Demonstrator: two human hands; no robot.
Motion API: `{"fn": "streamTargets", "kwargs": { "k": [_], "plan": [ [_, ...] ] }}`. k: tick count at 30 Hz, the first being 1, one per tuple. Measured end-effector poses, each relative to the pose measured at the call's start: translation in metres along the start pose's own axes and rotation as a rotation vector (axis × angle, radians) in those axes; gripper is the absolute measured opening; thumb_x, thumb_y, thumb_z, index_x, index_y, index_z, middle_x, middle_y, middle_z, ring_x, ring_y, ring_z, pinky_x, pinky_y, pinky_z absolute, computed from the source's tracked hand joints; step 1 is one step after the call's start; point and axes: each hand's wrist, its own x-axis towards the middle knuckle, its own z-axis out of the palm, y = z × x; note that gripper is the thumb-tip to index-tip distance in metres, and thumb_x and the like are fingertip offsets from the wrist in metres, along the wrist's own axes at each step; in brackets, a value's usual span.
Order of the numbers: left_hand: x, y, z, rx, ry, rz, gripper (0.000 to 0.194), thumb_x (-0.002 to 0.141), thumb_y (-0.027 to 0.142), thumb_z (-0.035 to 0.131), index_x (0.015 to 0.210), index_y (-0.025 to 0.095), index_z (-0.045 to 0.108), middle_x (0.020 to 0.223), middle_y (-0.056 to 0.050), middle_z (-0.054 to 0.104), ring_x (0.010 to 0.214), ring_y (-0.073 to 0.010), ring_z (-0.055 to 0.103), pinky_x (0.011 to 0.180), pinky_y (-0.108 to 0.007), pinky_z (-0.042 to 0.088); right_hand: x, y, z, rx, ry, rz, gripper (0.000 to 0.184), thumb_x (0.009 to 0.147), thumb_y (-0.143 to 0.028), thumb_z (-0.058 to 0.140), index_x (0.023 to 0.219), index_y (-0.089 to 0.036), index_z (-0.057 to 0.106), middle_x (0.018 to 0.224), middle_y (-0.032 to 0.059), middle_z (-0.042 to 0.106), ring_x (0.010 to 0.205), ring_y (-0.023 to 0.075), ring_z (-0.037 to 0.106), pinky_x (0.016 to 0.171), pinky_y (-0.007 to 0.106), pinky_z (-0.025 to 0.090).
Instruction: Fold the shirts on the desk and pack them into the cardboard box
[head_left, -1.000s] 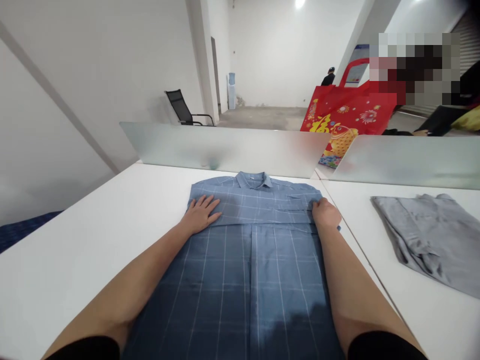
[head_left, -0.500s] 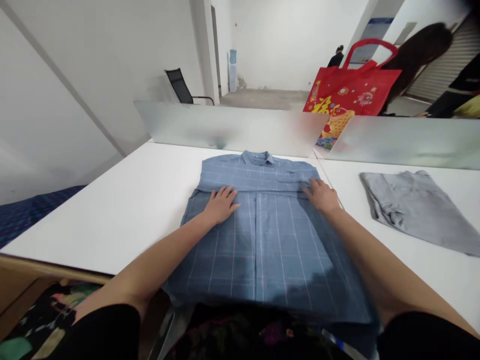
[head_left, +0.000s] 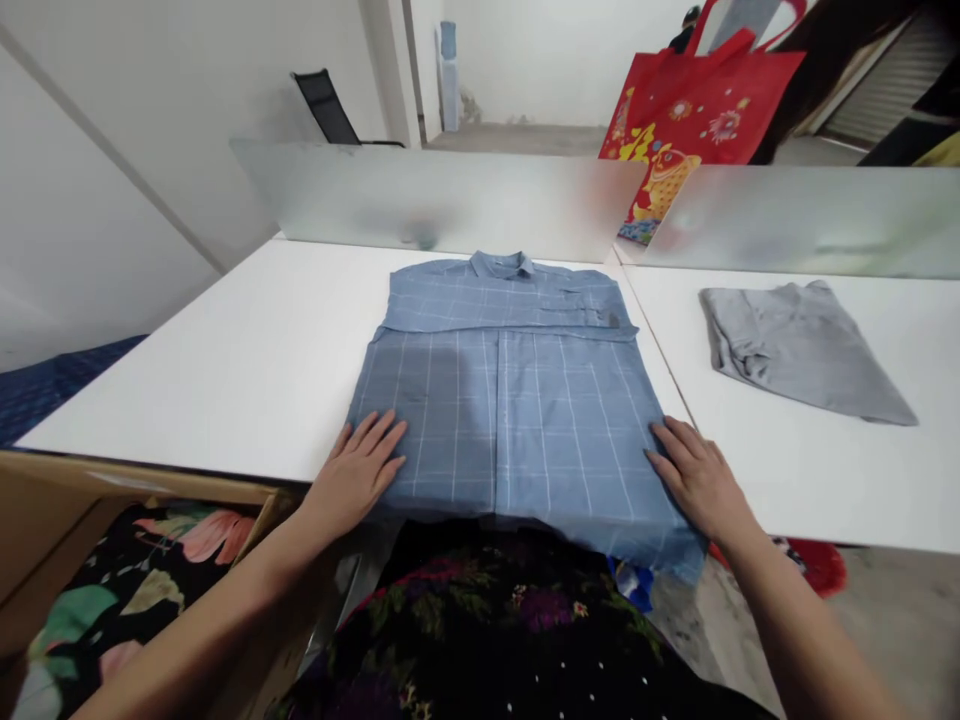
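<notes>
Left hand (head_left: 354,478): fingers spread on shirt (head_left: 517,400), steadying it, I'd guess
Right hand (head_left: 699,478): fingers parted, opposite edge

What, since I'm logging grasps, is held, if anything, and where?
Nothing appears held: left grip and right grip rest open on the blue shirt, at its side edges.

At left, a broad bare stretch of table (head_left: 195,360) leaves room to pass beside the shirt (head_left: 450,410). At right, a narrower bare strip runs between the shirt and a grey garment (head_left: 799,350). Frosted panels (head_left: 442,195) wall off the far edge; a red bag (head_left: 697,105) shows behind their gap. Near left, a box (head_left: 214,488) sits by the table edge.
</notes>
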Motion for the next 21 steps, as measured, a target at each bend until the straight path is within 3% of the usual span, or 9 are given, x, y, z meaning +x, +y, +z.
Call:
{"fn": "streamTargets", "kwargs": {
  "k": [2, 4, 7, 9, 12, 14, 16, 18, 21],
  "plan": [
    [-0.019, -0.007, -0.004, -0.025, 0.057, -0.044, 0.049, 0.100, 0.040, 0.033, 0.145, 0.025, 0.042, 0.155, -0.008, 0.039, 0.144, -0.0299, 0.030, 0.116, -0.056, 0.024, -0.034, 0.005, 0.001, 0.064, 0.145, 0.046, 0.048, 0.097, -0.042, 0.039, 0.136, -0.019, 0.052, 0.148, 0.0115, 0.045, 0.139, 0.0277, 0.036, 0.113, 0.047, 0.032],
    [-0.037, -0.010, -0.007, -0.093, 0.176, -0.118, 0.044, 0.098, 0.039, 0.037, 0.136, 0.020, 0.051, 0.147, -0.013, 0.047, 0.138, -0.0307, 0.038, 0.114, -0.053, 0.030, -0.070, 0.004, 0.005, 0.141, 0.397, 0.133, 0.043, 0.095, -0.042, 0.045, 0.128, -0.017, 0.058, 0.140, 0.0136, 0.052, 0.132, 0.0290, 0.045, 0.109, 0.046, 0.037],
    [-0.060, -0.002, -0.003, -0.258, 0.458, -0.404, 0.039, 0.092, 0.044, 0.051, 0.116, 0.015, 0.059, 0.120, -0.017, 0.061, 0.117, -0.0293, 0.056, 0.105, -0.046, 0.043, -0.115, -0.007, 0.017, 0.264, 0.681, 0.313, 0.032, 0.091, -0.042, 0.056, 0.110, -0.018, 0.068, 0.114, 0.0131, 0.066, 0.112, 0.0297, 0.060, 0.103, 0.046, 0.043],
    [-0.071, 0.010, 0.009, -0.439, 0.617, -0.671, 0.041, 0.084, 0.048, 0.062, 0.108, 0.016, 0.058, 0.103, -0.012, 0.064, 0.099, -0.0263, 0.063, 0.095, -0.043, 0.050, -0.132, -0.019, 0.026, 0.421, 0.618, 0.441, 0.033, 0.086, -0.046, 0.061, 0.103, -0.019, 0.070, 0.101, 0.0107, 0.070, 0.099, 0.0294, 0.064, 0.096, 0.045, 0.047],
    [-0.076, 0.031, 0.030, -0.858, 0.695, -0.935, 0.050, 0.070, 0.048, 0.075, 0.104, 0.018, 0.054, 0.095, -0.007, 0.065, 0.089, -0.0226, 0.065, 0.088, -0.041, 0.053, -0.134, -0.034, 0.037, 0.863, 0.299, 0.572, 0.049, 0.075, -0.053, 0.071, 0.112, -0.020, 0.068, 0.104, 0.0094, 0.071, 0.094, 0.0288, 0.066, 0.087, 0.041, 0.052],
    [-0.072, 0.040, 0.037, -1.147, 0.623, -0.939, 0.054, 0.066, 0.045, 0.079, 0.106, 0.019, 0.054, 0.099, -0.007, 0.066, 0.095, -0.0230, 0.065, 0.091, -0.040, 0.052, -0.125, -0.040, 0.043, 1.174, 0.184, 0.598, 0.057, 0.067, -0.051, 0.078, 0.114, -0.020, 0.067, 0.108, 0.0088, 0.072, 0.097, 0.0284, 0.066, 0.087, 0.038, 0.053],
    [-0.068, 0.042, 0.037, -1.364, 0.498, -0.867, 0.055, 0.064, 0.042, 0.081, 0.109, 0.020, 0.057, 0.104, -0.007, 0.068, 0.103, -0.0245, 0.064, 0.094, -0.040, 0.051, -0.116, -0.043, 0.046, 1.423, 0.196, 0.634, 0.053, 0.063, -0.049, 0.082, 0.106, -0.021, 0.070, 0.107, 0.0074, 0.073, 0.100, 0.0270, 0.066, 0.091, 0.037, 0.052],
    [-0.066, 0.040, 0.033, -1.469, 0.395, -0.817, 0.054, 0.062, 0.041, 0.082, 0.108, 0.020, 0.062, 0.105, -0.008, 0.070, 0.106, -0.0267, 0.064, 0.094, -0.040, 0.051, -0.112, -0.044, 0.047, 1.598, 0.208, 0.701, 0.045, 0.062, -0.048, 0.084, 0.096, -0.021, 0.072, 0.101, 0.0063, 0.074, 0.097, 0.0259, 0.067, 0.091, 0.038, 0.052],
    [-0.075, 0.036, 0.026, -1.523, 0.306, -0.806, 0.051, 0.059, 0.040, 0.084, 0.101, 0.016, 0.068, 0.099, -0.010, 0.073, 0.102, -0.0296, 0.066, 0.090, -0.043, 0.053, -0.116, -0.042, 0.041, 1.709, 0.109, 0.783, 0.041, 0.056, -0.043, 0.089, 0.088, -0.021, 0.073, 0.093, 0.0061, 0.075, 0.089, 0.0271, 0.069, 0.084, 0.041, 0.056]
  ]
}}
